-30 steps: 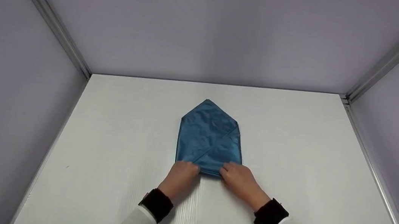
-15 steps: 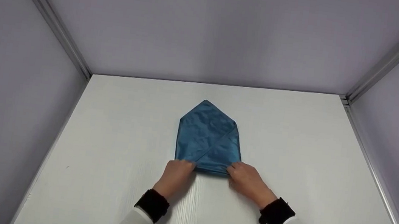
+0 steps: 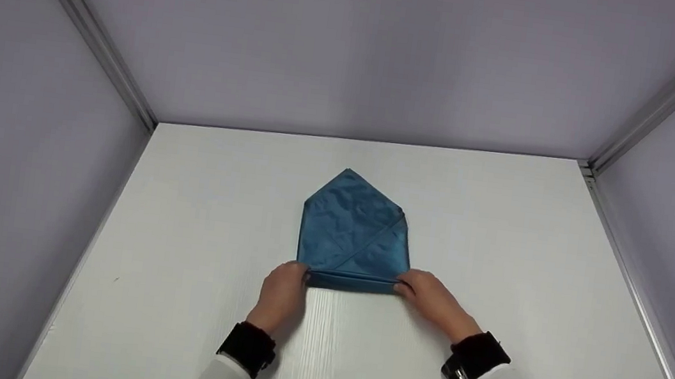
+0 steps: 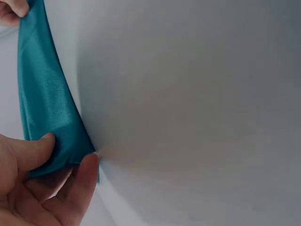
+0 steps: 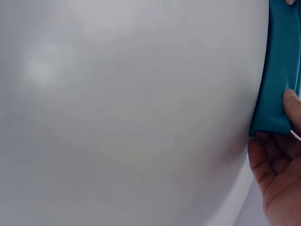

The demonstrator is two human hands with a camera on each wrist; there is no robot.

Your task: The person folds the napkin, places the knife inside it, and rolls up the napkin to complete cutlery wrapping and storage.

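I am seeing the blue cloth (image 3: 353, 233) lying mid-table (image 3: 559, 274); my left hand (image 3: 283, 289) and right hand (image 3: 433, 301) are pinching its 2 near corners, fingers curled.

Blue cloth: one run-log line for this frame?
blue cloth: folded, flat on table | left hand: pinches near-left corner | right hand: pinches near-right corner

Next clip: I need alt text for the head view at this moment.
Two hands pinch the near corners of a folded blue cloth on a white table: the left hand at its left corner, the right hand at its right. The cloth's far end comes to a point.
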